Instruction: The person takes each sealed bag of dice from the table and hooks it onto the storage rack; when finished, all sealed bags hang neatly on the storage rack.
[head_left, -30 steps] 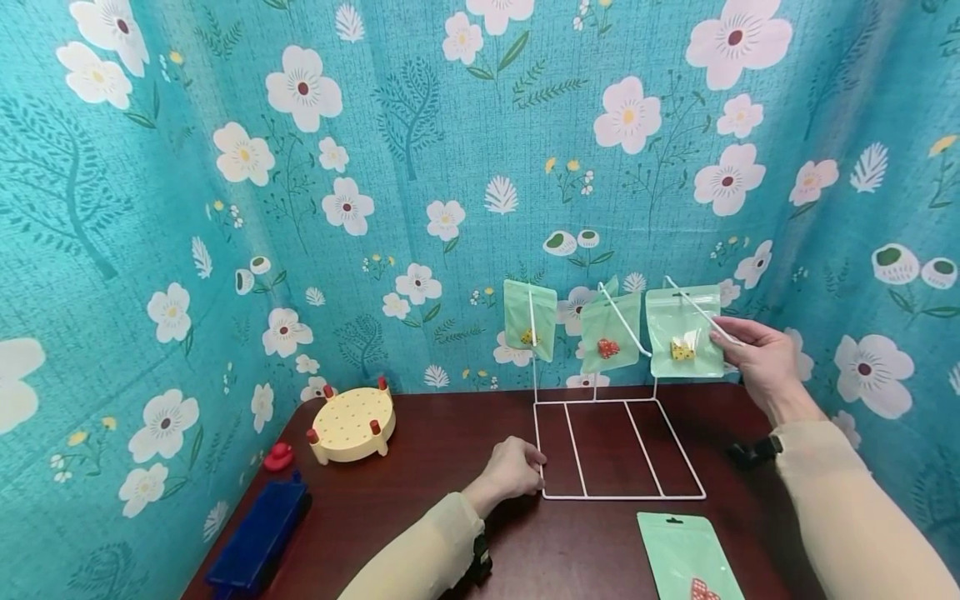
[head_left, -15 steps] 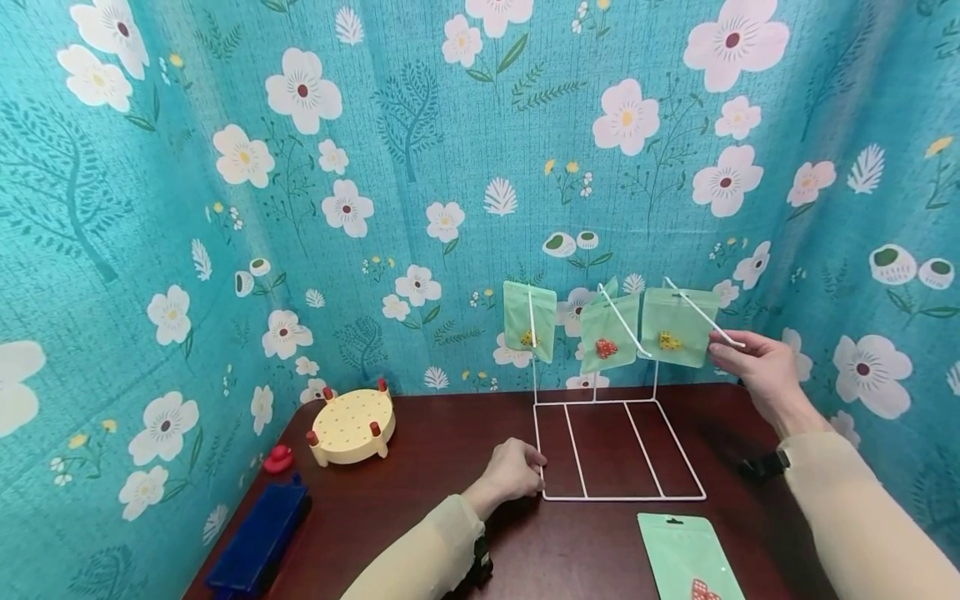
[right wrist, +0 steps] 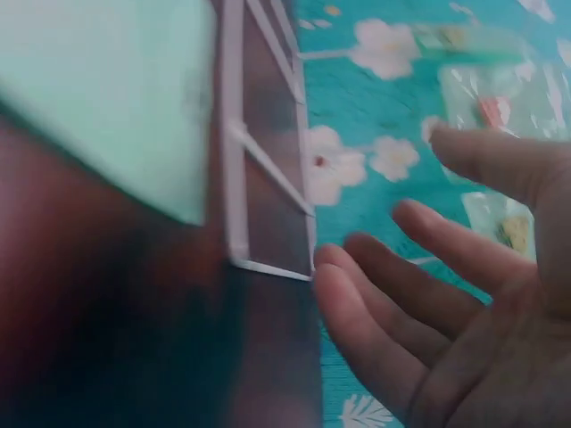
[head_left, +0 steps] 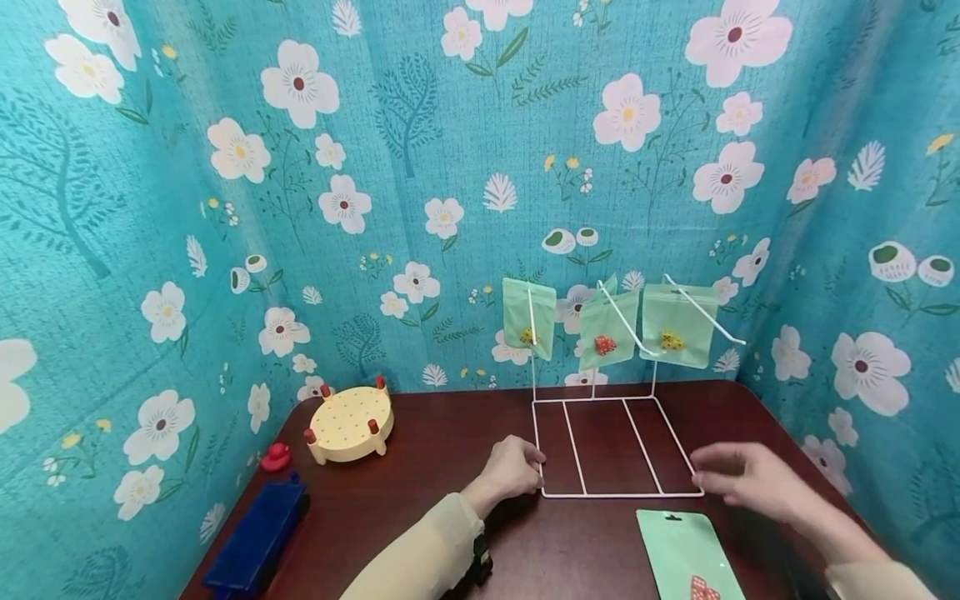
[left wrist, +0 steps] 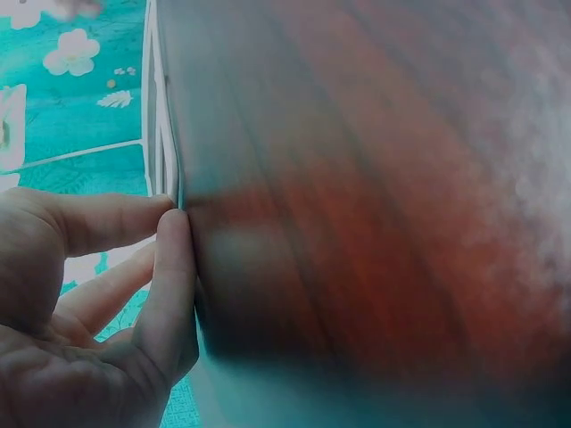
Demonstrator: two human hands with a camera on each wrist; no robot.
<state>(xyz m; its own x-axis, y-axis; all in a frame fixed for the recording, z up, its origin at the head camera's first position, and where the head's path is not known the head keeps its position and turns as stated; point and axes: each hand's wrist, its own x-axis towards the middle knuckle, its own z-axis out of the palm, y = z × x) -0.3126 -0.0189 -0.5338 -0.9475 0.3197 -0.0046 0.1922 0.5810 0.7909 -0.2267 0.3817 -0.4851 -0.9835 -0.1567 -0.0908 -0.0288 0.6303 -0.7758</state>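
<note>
A white wire display rack [head_left: 622,497] stands on the table, with three hooks at its back. From them hang a left green zip bag [head_left: 517,307], a middle green bag [head_left: 592,321] and a right green bag [head_left: 652,325], showing yellow, red and yellow dice. My left hand [head_left: 508,468] pinches the rack's left base wire; in the left wrist view thumb and finger [left wrist: 177,267] meet at it. My right hand [head_left: 757,482] holds nothing, fingers spread loosely beside the rack's front right corner. Another green bag [head_left: 678,542] with red dice lies flat in front of the rack.
To the left stand a round cream pegboard stool [head_left: 351,417] with red pegs, a small red duck [head_left: 277,457] and a dark blue tray-like object [head_left: 258,533]. A floral teal curtain [head_left: 450,125] closes off the back and sides of the dark table [head_left: 427,467].
My right hand has let go of the right bag, which now hangs on its hook, and come down to the rack's front right corner. The left hand stays in place.
</note>
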